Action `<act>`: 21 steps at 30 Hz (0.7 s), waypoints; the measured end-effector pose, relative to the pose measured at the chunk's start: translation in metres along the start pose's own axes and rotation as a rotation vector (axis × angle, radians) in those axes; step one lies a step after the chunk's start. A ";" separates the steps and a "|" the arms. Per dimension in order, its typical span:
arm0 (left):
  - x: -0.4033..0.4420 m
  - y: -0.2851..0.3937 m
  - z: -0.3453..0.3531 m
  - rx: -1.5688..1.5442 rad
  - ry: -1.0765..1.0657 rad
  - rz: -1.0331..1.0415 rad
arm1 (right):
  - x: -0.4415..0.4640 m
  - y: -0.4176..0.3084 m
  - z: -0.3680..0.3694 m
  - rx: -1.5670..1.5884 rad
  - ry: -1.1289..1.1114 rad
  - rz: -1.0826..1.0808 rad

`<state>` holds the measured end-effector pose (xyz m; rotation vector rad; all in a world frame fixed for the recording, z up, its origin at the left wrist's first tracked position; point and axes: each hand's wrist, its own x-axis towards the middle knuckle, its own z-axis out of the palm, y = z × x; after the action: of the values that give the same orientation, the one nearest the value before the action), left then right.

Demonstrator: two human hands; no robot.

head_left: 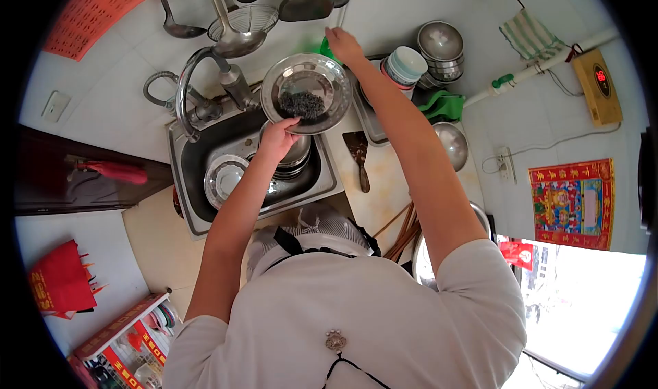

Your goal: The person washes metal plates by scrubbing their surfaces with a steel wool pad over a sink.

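Observation:
My left hand [277, 140] grips the near rim of a round, shiny metal plate [336, 82], holding it tilted above the right side of the sink. A dark steel wool scrubber [301, 104] lies in the plate. Beyond the plate, my right hand [344, 46] reaches towards the wall, its fingers closed at a bright green object [329, 50]. The plate covers part of that object, so its kind is unclear. Below, the sink [184, 176] holds another metal plate [225, 178] and stacked metal bowls [296, 157].
A curved faucet [184, 101] arches over the sink's left. On the counter lie a spatula [359, 157] and chopsticks [406, 233]. Stacked bowls [407, 63], metal bowls [441, 43] and a metal tray [376, 132] stand right. Ladles [240, 43] hang on the wall.

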<state>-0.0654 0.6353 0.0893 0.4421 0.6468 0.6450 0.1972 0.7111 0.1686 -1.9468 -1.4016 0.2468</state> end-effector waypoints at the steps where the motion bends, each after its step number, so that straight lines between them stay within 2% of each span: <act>1: -0.002 0.001 0.006 -0.008 0.030 -0.003 | 0.012 0.011 0.010 0.032 -0.201 0.066; 5: -0.001 0.004 0.021 -0.020 0.089 0.037 | 0.015 0.034 0.042 0.047 -0.102 -0.014; 14: 0.006 0.001 0.035 -0.025 0.103 0.040 | 0.002 0.012 0.026 -0.088 -0.134 0.082; 17: -0.001 -0.002 0.030 -0.022 0.077 0.061 | 0.002 0.015 0.022 -0.001 -0.135 0.066; 20: -0.008 0.001 0.027 0.014 0.134 0.056 | -0.036 -0.018 0.004 0.010 0.413 -0.164; 21: -0.014 0.001 0.028 0.015 0.121 0.078 | -0.066 -0.039 -0.007 -0.012 0.341 -0.259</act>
<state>-0.0552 0.6218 0.1158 0.4468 0.7523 0.7456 0.1458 0.6550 0.1830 -1.6957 -1.4038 -0.2063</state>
